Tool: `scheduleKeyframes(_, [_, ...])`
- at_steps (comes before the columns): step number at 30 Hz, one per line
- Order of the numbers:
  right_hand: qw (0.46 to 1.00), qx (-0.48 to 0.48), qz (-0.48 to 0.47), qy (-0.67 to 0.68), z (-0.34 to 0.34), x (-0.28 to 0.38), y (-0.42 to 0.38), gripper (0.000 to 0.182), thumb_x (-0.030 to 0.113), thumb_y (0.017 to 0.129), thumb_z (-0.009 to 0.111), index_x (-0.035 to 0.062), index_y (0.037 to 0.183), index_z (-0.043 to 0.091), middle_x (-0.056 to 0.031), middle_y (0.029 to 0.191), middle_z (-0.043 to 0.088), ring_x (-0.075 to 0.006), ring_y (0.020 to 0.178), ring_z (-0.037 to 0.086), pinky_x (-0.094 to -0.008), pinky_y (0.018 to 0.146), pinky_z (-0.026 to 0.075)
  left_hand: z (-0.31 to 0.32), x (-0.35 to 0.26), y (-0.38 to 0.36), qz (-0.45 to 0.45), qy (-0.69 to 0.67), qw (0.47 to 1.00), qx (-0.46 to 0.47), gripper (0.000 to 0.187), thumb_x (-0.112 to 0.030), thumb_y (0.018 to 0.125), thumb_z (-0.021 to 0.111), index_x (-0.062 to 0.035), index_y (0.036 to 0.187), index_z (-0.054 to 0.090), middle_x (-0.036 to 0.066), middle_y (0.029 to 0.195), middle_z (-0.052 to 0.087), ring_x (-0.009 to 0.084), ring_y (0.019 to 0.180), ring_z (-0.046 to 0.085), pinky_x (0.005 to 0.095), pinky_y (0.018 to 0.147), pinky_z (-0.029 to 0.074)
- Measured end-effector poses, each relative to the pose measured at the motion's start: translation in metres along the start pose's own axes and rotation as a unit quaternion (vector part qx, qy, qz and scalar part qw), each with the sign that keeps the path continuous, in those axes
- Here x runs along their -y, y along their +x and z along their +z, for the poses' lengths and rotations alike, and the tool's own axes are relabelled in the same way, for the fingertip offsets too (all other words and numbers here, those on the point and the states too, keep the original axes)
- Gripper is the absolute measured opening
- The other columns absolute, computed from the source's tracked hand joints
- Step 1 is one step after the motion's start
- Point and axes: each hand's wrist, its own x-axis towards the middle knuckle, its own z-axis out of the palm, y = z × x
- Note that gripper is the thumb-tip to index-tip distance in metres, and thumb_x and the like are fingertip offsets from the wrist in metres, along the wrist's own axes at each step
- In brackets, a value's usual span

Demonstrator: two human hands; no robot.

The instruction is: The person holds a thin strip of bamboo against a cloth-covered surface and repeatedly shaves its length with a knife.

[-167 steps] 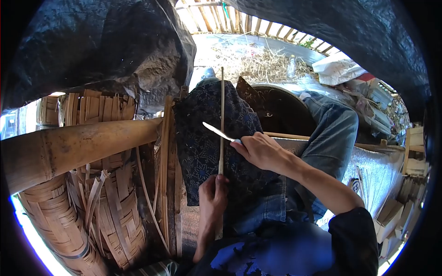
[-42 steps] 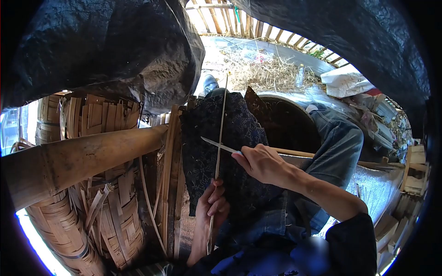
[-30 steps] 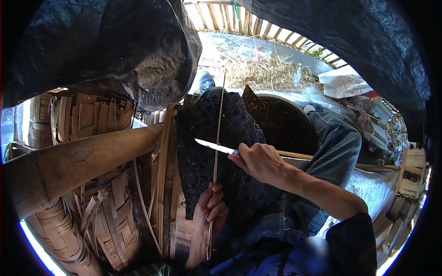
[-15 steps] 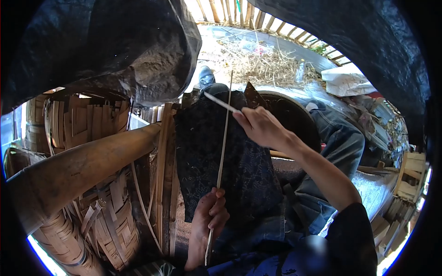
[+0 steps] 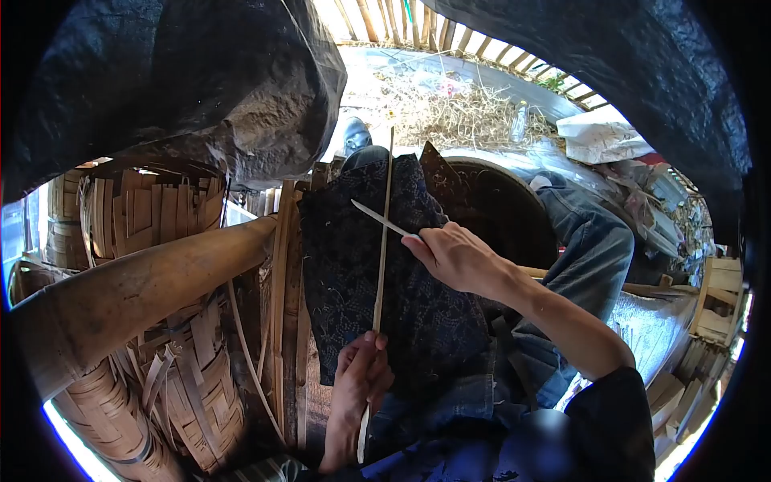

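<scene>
My left hand (image 5: 361, 377) is closed around the lower part of a long thin bamboo strip (image 5: 384, 269), which points away from me over my lap. A knife (image 5: 374, 214) with a narrow pale blade is in my right hand (image 5: 463, 257), fingers wrapped round its handle. The blade lies across the strip at a slant, above its middle, and seems to touch it. Beneath both is a dark patterned cloth (image 5: 337, 301) spread over my leg. My right fingers hide most of the knife's handle.
A thick bamboo pole (image 5: 144, 301) slants in at the left, with woven bamboo baskets (image 5: 112, 418) below it. Black plastic sheeting (image 5: 217, 72) hangs overhead. Loose shavings (image 5: 466, 116) and a clear bottle (image 5: 519, 122) lie ahead. A round dark basin (image 5: 498, 209) sits beyond my right hand.
My right hand and the knife have come down along the strip towards my left hand. The left hand keeps its hold, with its fingers slightly shifted.
</scene>
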Motion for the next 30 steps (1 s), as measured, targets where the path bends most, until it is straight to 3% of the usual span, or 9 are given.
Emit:
scheduleKeyframes(11, [1.0,0.003,0.03,0.005,0.004,-0.01,0.033,0.042,0.024,0.097,0.049,0.0041,0.06,0.044,-0.0181,0.046,0.041,-0.0331,0.037,0.043,-0.0396,0.039,0.033,-0.001,0.001,-0.017,-0.007,0.021,1.0,-0.021,0.029,-0.031,0.099,0.043,-0.0056,0.088,0.051,-0.006,0.048,0.027,0.0041,0.031,0.023,0.0205,0.027,0.021])
scheduleKeyframes(15, [1.0,-0.013,-0.001,-0.02,-0.002,-0.025,0.06,0.05,0.03,0.1,0.042,0.005,0.056,0.044,-0.0118,0.04,0.04,-0.0239,0.03,0.038,-0.0375,0.035,0.033,-0.007,0.003,-0.026,-0.003,0.024,1.0,-0.013,0.029,-0.031,0.099,0.044,-0.0055,0.087,0.051,-0.006,0.047,0.027,0.0042,0.031,0.024,0.021,0.027,0.021])
scheduleKeyframes(19, [0.98,0.095,0.174,0.007,-0.01,-0.052,0.095,0.046,0.028,0.103,0.029,0.0039,0.069,0.049,-0.0052,0.043,0.039,-0.0123,0.033,0.034,-0.0351,0.033,0.033,-0.013,0.006,-0.041,-0.022,0.021,0.999,-0.01,0.029,-0.031,0.099,0.044,-0.0055,0.087,0.051,-0.006,0.047,0.027,0.0046,0.031,0.023,0.0213,0.027,0.021])
scheduleKeyframes(21, [0.987,-0.003,0.024,-0.157,0.034,-0.171,0.114,0.048,0.032,0.103,0.024,-0.0024,0.092,0.056,-0.0052,0.053,0.045,-0.0119,0.038,0.038,-0.0319,0.037,0.039,-0.014,0.009,-0.045,-0.023,0.015,1.0,-0.01,0.029,-0.031,0.099,0.044,-0.0057,0.087,0.051,-0.006,0.047,0.027,0.0047,0.031,0.023,0.0214,0.026,0.021])
scheduleKeyframes(23, [0.96,0.005,0.279,-0.035,-0.014,-0.115,0.126,0.043,0.029,0.103,0.025,-0.0047,0.111,0.051,-0.005,0.058,0.048,-0.0107,0.045,0.042,-0.0283,0.041,0.041,-0.015,0.009,-0.045,-0.03,0.01,0.999,0.004,0.028,-0.03,0.099,0.044,-0.0054,0.088,0.052,-0.005,0.049,0.03,0.0044,0.033,0.025,0.0207,0.028,0.021])
scheduleKeyframes(25, [0.888,-0.358,-0.025,-0.287,-0.003,-0.114,0.114,0.042,0.027,0.103,0.025,-0.0041,0.111,0.052,-0.0024,0.056,0.044,-0.0093,0.045,0.039,-0.0246,0.039,0.038,-0.019,0.007,-0.031,-0.005,0.072,0.997,-0.006,0.028,-0.029,0.099,0.044,-0.0046,0.089,0.052,-0.005,0.051,0.033,0.0042,0.034,0.027,0.0205,0.03,0.023])
scheduleKeyframes(26, [0.922,-0.305,-0.093,-0.221,-0.004,-0.11,0.098,0.043,0.03,0.103,0.024,-0.0011,0.096,0.053,-0.0005,0.055,0.039,-0.0083,0.041,0.033,-0.0234,0.033,0.032,-0.019,0.006,-0.024,0.011,0.138,0.99,-0.013,0.028,-0.029,0.099,0.044,-0.0038,0.089,0.053,-0.004,0.053,0.036,0.0039,0.036,0.029,0.0203,0.031,0.024])
scheduleKeyframes(27, [0.981,-0.003,0.19,0.043,-0.034,-0.058,0.082,0.044,0.033,0.103,0.024,0.0031,0.081,0.05,0.0006,0.053,0.035,-0.0079,0.038,0.028,-0.025,0.029,0.026,-0.016,0.005,-0.018,0.015,0.132,0.991,-0.015,0.028,-0.029,0.099,0.044,-0.0038,0.089,0.053,-0.004,0.053,0.036,0.0039,0.036,0.029,0.0203,0.031,0.024])
scheduleKeyframes(30, [0.996,0.05,0.06,0.041,-0.03,-0.015,0.025,0.047,0.037,0.102,0.025,0.007,0.073,0.047,0.0029,0.045,0.036,-0.0053,0.03,0.028,-0.0217,0.025,0.02,-0.009,0.005,-0.003,0.081,0.264,0.96,-0.049,0.03,-0.027,0.099,0.043,-0.0015,0.089,0.055,-0.003,0.056,0.041,0.0038,0.04,0.037,0.0207,0.037,0.029])
